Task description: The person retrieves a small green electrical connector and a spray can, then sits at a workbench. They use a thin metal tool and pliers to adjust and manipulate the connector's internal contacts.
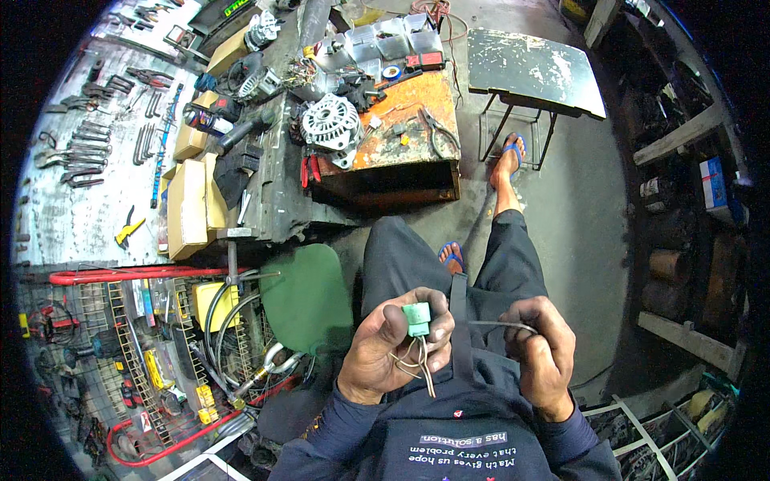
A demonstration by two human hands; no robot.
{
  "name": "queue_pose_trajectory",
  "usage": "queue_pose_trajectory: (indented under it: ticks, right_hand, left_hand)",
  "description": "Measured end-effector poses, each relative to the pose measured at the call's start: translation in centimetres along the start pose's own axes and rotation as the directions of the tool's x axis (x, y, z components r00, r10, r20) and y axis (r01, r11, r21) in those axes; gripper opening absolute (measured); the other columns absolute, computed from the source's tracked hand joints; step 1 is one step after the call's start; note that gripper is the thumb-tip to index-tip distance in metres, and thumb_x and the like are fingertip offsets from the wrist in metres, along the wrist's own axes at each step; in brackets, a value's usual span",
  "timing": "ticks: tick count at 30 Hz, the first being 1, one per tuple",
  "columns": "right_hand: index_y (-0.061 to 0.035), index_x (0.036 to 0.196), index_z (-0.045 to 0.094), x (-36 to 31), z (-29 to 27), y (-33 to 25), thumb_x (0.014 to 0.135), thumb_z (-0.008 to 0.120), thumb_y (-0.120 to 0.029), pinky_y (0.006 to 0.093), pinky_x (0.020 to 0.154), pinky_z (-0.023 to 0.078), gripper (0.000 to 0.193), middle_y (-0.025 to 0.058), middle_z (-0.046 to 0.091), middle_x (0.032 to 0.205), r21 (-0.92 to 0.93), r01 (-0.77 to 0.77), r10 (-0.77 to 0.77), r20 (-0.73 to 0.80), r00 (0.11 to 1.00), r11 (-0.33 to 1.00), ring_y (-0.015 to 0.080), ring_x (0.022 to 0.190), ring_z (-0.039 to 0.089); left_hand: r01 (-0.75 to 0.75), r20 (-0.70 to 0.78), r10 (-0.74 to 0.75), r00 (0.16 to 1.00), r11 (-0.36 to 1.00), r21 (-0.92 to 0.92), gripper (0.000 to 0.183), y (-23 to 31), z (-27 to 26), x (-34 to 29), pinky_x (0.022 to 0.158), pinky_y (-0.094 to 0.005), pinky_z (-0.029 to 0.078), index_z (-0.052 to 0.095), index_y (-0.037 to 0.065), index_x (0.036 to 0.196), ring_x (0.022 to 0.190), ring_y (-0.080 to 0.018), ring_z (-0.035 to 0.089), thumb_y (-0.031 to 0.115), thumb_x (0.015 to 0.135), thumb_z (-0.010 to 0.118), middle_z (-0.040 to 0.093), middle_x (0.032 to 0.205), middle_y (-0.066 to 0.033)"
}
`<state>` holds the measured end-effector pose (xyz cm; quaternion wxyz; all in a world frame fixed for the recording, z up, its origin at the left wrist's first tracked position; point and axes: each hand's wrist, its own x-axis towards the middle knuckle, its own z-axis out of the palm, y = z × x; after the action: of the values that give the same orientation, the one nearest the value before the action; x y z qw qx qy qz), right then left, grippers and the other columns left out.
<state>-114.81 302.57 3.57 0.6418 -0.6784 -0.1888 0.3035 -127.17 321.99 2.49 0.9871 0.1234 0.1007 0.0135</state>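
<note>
Above my lap, my left hand [367, 357] is closed on a small green wire connector [417, 319], gripped between thumb and fingers. Pale, thin wires [423, 370] come out of the connector's lower end and hang across the palm. To the right, my right hand [547, 357] is curled around a thin grey rod-like tool [491, 323]. Its straight shaft points left toward the connector and stops short of it. The tool's kind, and any handle inside the fist, cannot be made out.
Ahead stands an orange-topped wooden bench [401, 152] with an alternator [330, 124], pliers [439, 135] and plastic bins [365, 42]. A small dark table [529, 72] is at the far right. A green seat [305, 297] and a red-framed rack [160, 276] lie left; wrenches [84, 144] line a white panel.
</note>
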Motion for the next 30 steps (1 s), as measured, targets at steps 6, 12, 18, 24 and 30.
queue_pose_trajectory:
  ticks: [6, 12, 18, 24, 30]
  right_hand:
    - [0.0034, 0.098, 0.067, -0.2, 1.2, -2.6, 0.088, 0.075, -0.009, 0.0297, 0.058, 0.046, 0.017, 0.0074, 0.064, 0.076, -0.126, 0.196, -0.195, 0.014, 0.981, 0.973, 0.0144, 0.062, 0.058]
    - [0.004, 0.097, 0.068, 0.5, 1.1, -2.4, 0.092, 0.073, -0.004, 0.0305, 0.065, 0.049, 0.01, 0.0126, 0.068, 0.082, -0.126, 0.306, -0.313, -0.039, 0.949, 0.944, 0.0189, 0.071, 0.064]
    - [0.0035, 0.098, 0.065, 0.2, 2.0, -1.7, 0.096, 0.07, -0.005, 0.0264, 0.061, 0.045, 0.01, 0.0066, 0.063, 0.082, 0.054, 0.083, -0.072, -0.179, 0.981, 0.995, 0.0118, 0.067, 0.057]
    - [0.0026, 0.098, 0.064, 0.1, 1.5, -1.8, 0.094, 0.072, -0.002, 0.024, 0.061, 0.044, 0.01, 0.0035, 0.063, 0.085, 0.114, 0.029, -0.007, -0.19, 0.982, 0.993, 0.0076, 0.069, 0.055]
    - [0.0033, 0.096, 0.066, 0.2, 1.2, -2.2, 0.093, 0.072, -0.001, 0.0262, 0.071, 0.047, 0.009, 0.0069, 0.065, 0.087, 0.095, 0.052, -0.03, -0.22, 0.975, 0.994, 0.0128, 0.078, 0.06]
  left_hand:
    - [-0.018, -0.004, 0.018, 1.0, 0.998, -0.062, 0.067, -0.4, -0.4, -0.4, 0.077, -0.036, 0.058, 0.049, -0.006, 0.14, 0.088, -0.0187, 0.064, 0.043, 0.098, 0.066, 0.066, 0.114, -0.0163]
    - [-0.029, -0.181, 0.05, 0.982, 0.993, 0.113, 0.067, -0.5, 0.6, -0.2, 0.074, -0.0342, 0.059, 0.045, -0.004, 0.144, 0.092, -0.0203, 0.063, 0.042, 0.1, 0.065, 0.059, 0.115, -0.0141]
    - [-0.023, -0.12, 0.013, 0.993, 0.996, -0.083, 0.063, -0.8, -0.5, -0.3, 0.079, -0.0343, 0.06, 0.047, -0.003, 0.141, 0.097, -0.0207, 0.063, 0.044, 0.102, 0.06, 0.052, 0.122, -0.0147]
    - [-0.027, -0.144, 0.008, 0.99, 0.992, -0.124, 0.063, -1.1, -0.7, -0.2, 0.084, -0.0358, 0.061, 0.051, -0.002, 0.137, 0.097, -0.022, 0.065, 0.048, 0.099, 0.061, 0.057, 0.119, -0.0143]
    - [-0.038, -0.217, 0.036, 0.975, 0.999, -0.006, 0.06, -1.5, -0.8, -0.5, 0.08, -0.0351, 0.062, 0.055, 0.002, 0.125, 0.1, -0.0235, 0.07, 0.052, 0.094, 0.066, 0.062, 0.115, -0.015]
